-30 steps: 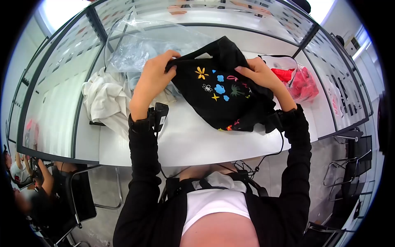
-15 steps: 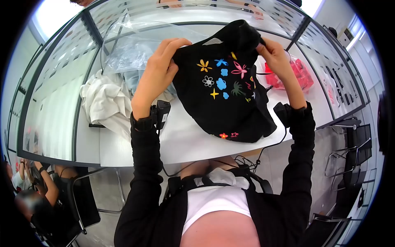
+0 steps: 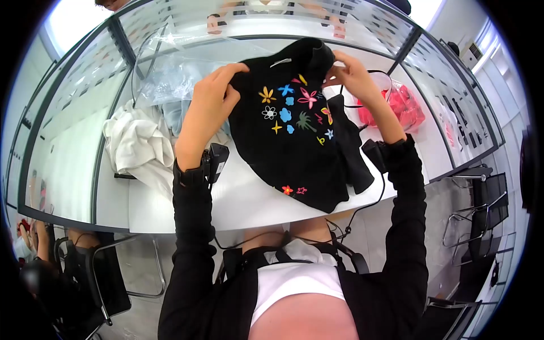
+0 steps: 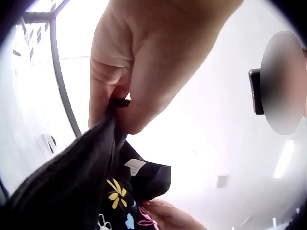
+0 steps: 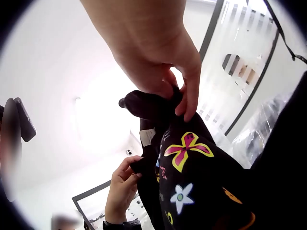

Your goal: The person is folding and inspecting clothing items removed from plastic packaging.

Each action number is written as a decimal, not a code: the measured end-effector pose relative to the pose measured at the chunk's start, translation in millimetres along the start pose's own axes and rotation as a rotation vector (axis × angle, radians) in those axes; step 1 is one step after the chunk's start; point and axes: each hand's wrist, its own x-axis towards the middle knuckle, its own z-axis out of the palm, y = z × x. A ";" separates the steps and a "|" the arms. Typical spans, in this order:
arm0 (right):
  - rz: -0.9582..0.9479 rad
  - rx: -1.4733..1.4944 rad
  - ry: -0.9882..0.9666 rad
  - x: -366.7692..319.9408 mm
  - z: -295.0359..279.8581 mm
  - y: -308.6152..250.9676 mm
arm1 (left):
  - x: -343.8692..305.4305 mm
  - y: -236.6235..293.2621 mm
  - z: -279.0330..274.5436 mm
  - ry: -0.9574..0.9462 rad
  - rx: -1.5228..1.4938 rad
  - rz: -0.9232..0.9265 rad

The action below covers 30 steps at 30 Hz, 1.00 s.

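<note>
A black long-sleeved top (image 3: 283, 153) with colourful flowers, blue shapes and a green palm hangs spread between the hands above the table. My left hand (image 3: 211, 101) pinches its upper left edge; the left wrist view shows thumb and fingers of that hand (image 4: 153, 62) closed on a fold of cloth. At the upper right, by the collar, my right hand (image 3: 358, 82) grips the fabric between thumb and fingers, as the right wrist view also shows. A pale label (image 5: 147, 137) is visible inside the neck. One sleeve (image 3: 354, 153) droops at the right side.
White cloth (image 3: 139, 139) lies bunched on the left of the white table (image 3: 243, 207), beside a clear plastic bag (image 3: 173, 71) with light blue fabric. A see-through bag with red contents (image 3: 399, 107) stands at the right. Framed partitions (image 3: 62, 130) surround the table; cables hang at its front edge.
The right hand shifted from the top's front to its collar edge, moving up and right, then slightly back left. The top unfolded, showing more flowers and the sleeve. The left hand keeps its hold.
</note>
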 end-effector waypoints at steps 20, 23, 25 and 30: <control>-0.498 -0.856 0.085 -11.0 -15.0 -10.8 | 4.1 7.1 -11.0 0.331 0.226 0.119; -0.679 -1.096 0.356 -4.4 -35.0 -29.8 | 20.4 -6.8 -23.2 0.390 0.450 0.271; -0.586 -0.996 0.496 -1.3 -42.9 -41.0 | 29.8 -3.6 -27.2 0.445 0.421 0.242; -0.565 -0.484 0.819 16.6 -41.6 -52.8 | 49.8 20.1 -19.8 0.609 0.150 0.086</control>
